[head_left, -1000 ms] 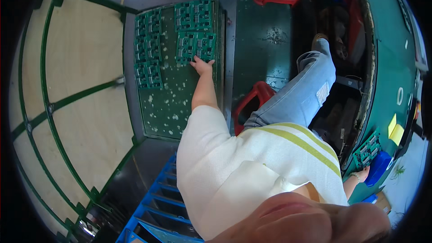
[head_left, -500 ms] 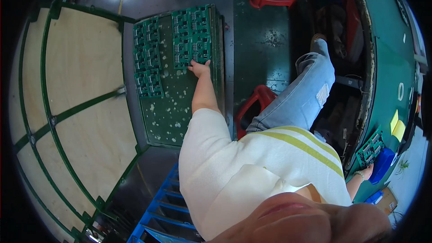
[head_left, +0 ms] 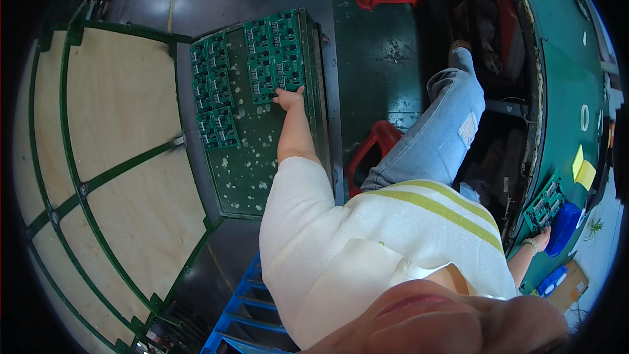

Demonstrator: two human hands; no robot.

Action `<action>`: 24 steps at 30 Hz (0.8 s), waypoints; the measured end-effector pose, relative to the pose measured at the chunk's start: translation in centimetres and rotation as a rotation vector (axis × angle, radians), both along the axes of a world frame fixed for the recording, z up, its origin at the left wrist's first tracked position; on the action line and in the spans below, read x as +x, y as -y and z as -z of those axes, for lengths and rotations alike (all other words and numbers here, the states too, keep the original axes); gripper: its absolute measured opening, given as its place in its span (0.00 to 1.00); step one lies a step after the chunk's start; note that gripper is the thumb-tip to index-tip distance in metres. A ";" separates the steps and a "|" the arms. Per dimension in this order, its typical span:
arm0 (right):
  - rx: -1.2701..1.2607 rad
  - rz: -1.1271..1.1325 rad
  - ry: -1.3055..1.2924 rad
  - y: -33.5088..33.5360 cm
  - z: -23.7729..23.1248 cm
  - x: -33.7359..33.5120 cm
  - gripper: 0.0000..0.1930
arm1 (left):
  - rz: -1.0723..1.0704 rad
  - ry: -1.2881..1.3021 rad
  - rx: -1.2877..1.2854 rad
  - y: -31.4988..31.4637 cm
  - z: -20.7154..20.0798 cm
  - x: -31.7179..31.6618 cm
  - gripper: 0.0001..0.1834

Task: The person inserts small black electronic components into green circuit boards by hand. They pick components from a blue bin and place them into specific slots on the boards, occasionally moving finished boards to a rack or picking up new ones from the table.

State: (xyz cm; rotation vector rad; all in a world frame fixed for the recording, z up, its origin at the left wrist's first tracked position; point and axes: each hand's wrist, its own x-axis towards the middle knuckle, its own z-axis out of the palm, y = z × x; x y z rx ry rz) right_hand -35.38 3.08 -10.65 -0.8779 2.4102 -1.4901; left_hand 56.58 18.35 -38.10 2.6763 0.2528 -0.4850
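Observation:
My left hand [head_left: 289, 98] reaches forward to a green circuit board panel [head_left: 274, 59] on the green, white-spotted top of a bench-like box. Thumb and fingers are pinched on the panel's near edge, at its right corner. Left of it lies a row of similar circuit boards [head_left: 213, 85], partly overlapping. Far to the right, my right hand [head_left: 541, 240] is at the lower end of another circuit board [head_left: 544, 204] on the green workbench. Its fingers seem closed on that board's edge, though they are partly hidden. A blue object [head_left: 564, 229] stands right beside this hand.
A wood-panelled rack with green bars [head_left: 121, 85] stands at left. Red stools [head_left: 373, 147] are beside my leg and farther ahead. The workbench [head_left: 563, 46] carries yellow notes [head_left: 583, 169] and a white ring [head_left: 584, 118]. Blue slatted crate-like item [head_left: 246, 305] lies below.
The view has shifted slightly. Both hands stay at the same boards, and nothing has visibly been picked up or let go.

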 end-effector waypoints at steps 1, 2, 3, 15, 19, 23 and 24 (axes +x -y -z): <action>-0.015 0.003 0.007 -0.2 -0.1 0.0 0.15 | 0.002 -0.021 -0.003 0.4 -0.2 0.0 0.47; -0.002 -0.013 -0.029 -0.2 0.0 0.1 0.14 | 0.005 -0.043 -0.007 0.5 -0.5 0.2 0.47; 0.012 -0.028 -0.065 -0.1 0.2 0.3 0.14 | 0.008 -0.065 -0.010 0.8 -0.7 0.0 0.48; 0.138 -0.275 -0.069 1.1 1.2 -0.6 0.32 | 0.047 0.032 -0.143 -1.2 2.0 -1.4 0.61; 0.238 -0.299 -0.198 0.7 2.3 -2.7 0.32 | 0.107 -0.065 -0.117 2.4 -2.1 -6.2 0.56; 0.297 -0.478 -0.137 -0.3 1.6 -4.4 0.27 | 0.391 0.079 -0.265 6.5 -4.8 -11.9 0.49; 0.258 -0.512 -0.112 -0.5 1.5 -5.1 0.27 | 0.476 0.109 -0.341 7.6 -5.5 -13.3 0.47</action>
